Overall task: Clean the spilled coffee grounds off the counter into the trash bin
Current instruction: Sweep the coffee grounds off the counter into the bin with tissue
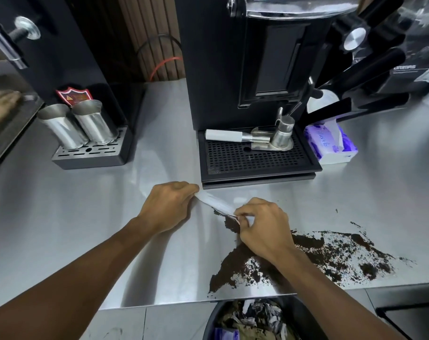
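Note:
Dark coffee grounds (313, 258) lie spread over the steel counter (61, 229) near its front edge, at right of centre. A white tissue (217, 204) is stretched between my two hands just above the counter. My left hand (169, 207) pinches its left end. My right hand (262, 227) pinches its right end, over the far edge of the grounds. A black trash bin (247, 320) holding crumpled paper and waste stands below the counter's front edge, under the spill.
A black coffee grinder with a drip tray (255, 155), a white-handled tool and a small metal jug stands behind my hands. A purple tissue box (331, 146) sits to its right. Two steel pitchers (78, 126) rest on a tray at left.

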Tool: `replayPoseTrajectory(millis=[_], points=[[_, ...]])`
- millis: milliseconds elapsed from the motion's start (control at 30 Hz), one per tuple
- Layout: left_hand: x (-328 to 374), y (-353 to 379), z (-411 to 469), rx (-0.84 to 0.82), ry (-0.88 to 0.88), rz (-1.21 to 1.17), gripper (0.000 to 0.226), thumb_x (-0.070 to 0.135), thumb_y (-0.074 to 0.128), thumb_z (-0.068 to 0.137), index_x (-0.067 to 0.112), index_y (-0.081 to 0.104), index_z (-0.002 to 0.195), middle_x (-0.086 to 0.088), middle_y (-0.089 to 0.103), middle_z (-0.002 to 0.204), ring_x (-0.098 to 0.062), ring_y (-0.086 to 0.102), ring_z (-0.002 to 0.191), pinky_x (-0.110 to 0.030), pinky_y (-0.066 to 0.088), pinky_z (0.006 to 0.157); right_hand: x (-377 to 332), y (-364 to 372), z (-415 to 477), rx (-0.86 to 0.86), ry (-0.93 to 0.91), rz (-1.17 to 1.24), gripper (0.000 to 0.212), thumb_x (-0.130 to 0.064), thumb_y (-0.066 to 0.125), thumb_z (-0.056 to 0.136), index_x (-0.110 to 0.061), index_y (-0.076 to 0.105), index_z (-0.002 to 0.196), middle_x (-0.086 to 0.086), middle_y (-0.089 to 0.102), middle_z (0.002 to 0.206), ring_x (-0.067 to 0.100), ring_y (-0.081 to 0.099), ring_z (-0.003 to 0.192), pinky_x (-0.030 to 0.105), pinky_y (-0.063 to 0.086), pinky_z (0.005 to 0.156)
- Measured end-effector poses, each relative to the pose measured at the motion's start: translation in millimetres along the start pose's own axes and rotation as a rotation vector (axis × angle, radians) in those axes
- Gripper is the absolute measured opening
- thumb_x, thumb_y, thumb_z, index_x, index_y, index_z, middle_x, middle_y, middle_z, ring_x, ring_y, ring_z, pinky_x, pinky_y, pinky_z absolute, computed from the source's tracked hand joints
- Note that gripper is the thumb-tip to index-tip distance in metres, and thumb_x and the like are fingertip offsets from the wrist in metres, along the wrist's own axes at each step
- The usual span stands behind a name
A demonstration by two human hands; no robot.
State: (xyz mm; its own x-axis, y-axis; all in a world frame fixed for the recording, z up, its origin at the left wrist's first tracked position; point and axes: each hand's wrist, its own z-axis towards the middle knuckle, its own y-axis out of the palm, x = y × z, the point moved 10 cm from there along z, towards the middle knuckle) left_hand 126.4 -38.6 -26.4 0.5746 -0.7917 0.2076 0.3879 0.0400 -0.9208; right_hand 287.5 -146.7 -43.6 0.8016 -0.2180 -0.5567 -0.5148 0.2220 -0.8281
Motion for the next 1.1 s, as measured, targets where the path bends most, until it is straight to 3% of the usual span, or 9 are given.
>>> replayPoseTrajectory(millis=[100, 367, 600, 733, 867, 933, 1000, 1100], points=[[-11.6, 3.6, 9.8, -0.024, -0.023, -0.013, 0.026, 0.017, 0.045, 0.083, 0.02, 0.07, 0.091, 0.005, 0.071, 0.087, -0.022, 0.065, 0.076, -0.035, 0.053, 0.061, 3.6, -3.3, 12.9, 0.043, 0.031, -0.008, 0.019, -0.018, 0.067, 0.08, -0.029, 0.077, 0.09, -0.015, 0.07, 0.09, 0.007, 0.062, 0.079, 0.023, 0.05, 0.072], [-13.1, 15.8, 10.7, -0.108, 0.011, -0.045, 0.021, 0.009, 0.055, 0.085, 0.015, 0.074, 0.085, 0.007, 0.071, 0.086, -0.016, 0.052, 0.082, -0.032, 0.05, 0.067, 6.1, 5.5, 18.0, 0.005, 0.02, -0.046, 0.018, -0.018, 0.068, 0.082, -0.029, 0.077, 0.093, -0.014, 0.071, 0.094, 0.008, 0.063, 0.083, 0.026, 0.053, 0.077], [16.2, 3.0, -27.8, -0.024, -0.12, -0.054, 0.019, 0.003, 0.061, 0.083, 0.012, 0.07, 0.07, -0.001, 0.055, 0.061, -0.016, 0.047, 0.064, -0.03, 0.046, 0.055, 13.8, 2.7, 8.9, -0.14, -0.103, -0.031, 0.02, -0.015, 0.066, 0.085, -0.029, 0.078, 0.092, -0.018, 0.069, 0.093, 0.006, 0.062, 0.082, 0.026, 0.051, 0.078], [55.1, 9.4, -59.7, -0.085, -0.088, -0.111, 0.016, 0.011, 0.063, 0.087, 0.016, 0.071, 0.074, 0.002, 0.054, 0.065, -0.013, 0.045, 0.063, -0.031, 0.047, 0.052, 33.5, -4.4, -4.3, -0.281, -0.135, -0.02, 0.021, -0.016, 0.069, 0.085, -0.033, 0.077, 0.092, -0.023, 0.068, 0.094, 0.001, 0.062, 0.092, 0.024, 0.05, 0.088], [43.8, 10.5, -43.3, -0.038, -0.166, -0.077, 0.015, 0.015, 0.06, 0.088, 0.018, 0.069, 0.077, 0.003, 0.056, 0.069, -0.014, 0.047, 0.069, -0.033, 0.048, 0.057, 27.0, -17.4, 16.6, -0.199, -0.167, -0.038, 0.018, -0.02, 0.065, 0.088, -0.031, 0.077, 0.095, -0.017, 0.068, 0.094, 0.006, 0.06, 0.086, 0.03, 0.051, 0.083], [40.0, 6.7, -27.4, -0.047, -0.159, -0.02, 0.012, 0.012, 0.061, 0.086, 0.017, 0.071, 0.092, 0.0, 0.059, 0.071, -0.018, 0.051, 0.072, -0.032, 0.05, 0.059, 20.9, -18.6, 32.1, -0.151, -0.179, -0.063, 0.02, -0.019, 0.061, 0.091, -0.029, 0.076, 0.099, -0.012, 0.069, 0.096, 0.012, 0.06, 0.087, 0.035, 0.052, 0.08], [40.3, 11.2, -19.4, -0.114, -0.121, 0.026, 0.024, 0.013, 0.061, 0.085, 0.018, 0.07, 0.106, -0.001, 0.062, 0.077, -0.02, 0.055, 0.078, -0.03, 0.05, 0.06, 17.7, -9.8, 40.1, -0.183, -0.194, -0.089, 0.025, -0.016, 0.057, 0.092, -0.029, 0.074, 0.105, -0.008, 0.069, 0.1, 0.016, 0.061, 0.093, 0.037, 0.052, 0.081], [36.0, 25.0, -24.5, -0.171, -0.117, 0.086, 0.025, 0.021, 0.049, 0.091, 0.019, 0.072, 0.098, -0.001, 0.058, 0.081, -0.02, 0.054, 0.082, -0.033, 0.052, 0.062, 20.3, -0.7, 39.5, -0.218, -0.198, -0.092, 0.03, -0.011, 0.055, 0.091, -0.026, 0.075, 0.106, -0.01, 0.068, 0.103, 0.015, 0.061, 0.096, 0.035, 0.051, 0.083]])
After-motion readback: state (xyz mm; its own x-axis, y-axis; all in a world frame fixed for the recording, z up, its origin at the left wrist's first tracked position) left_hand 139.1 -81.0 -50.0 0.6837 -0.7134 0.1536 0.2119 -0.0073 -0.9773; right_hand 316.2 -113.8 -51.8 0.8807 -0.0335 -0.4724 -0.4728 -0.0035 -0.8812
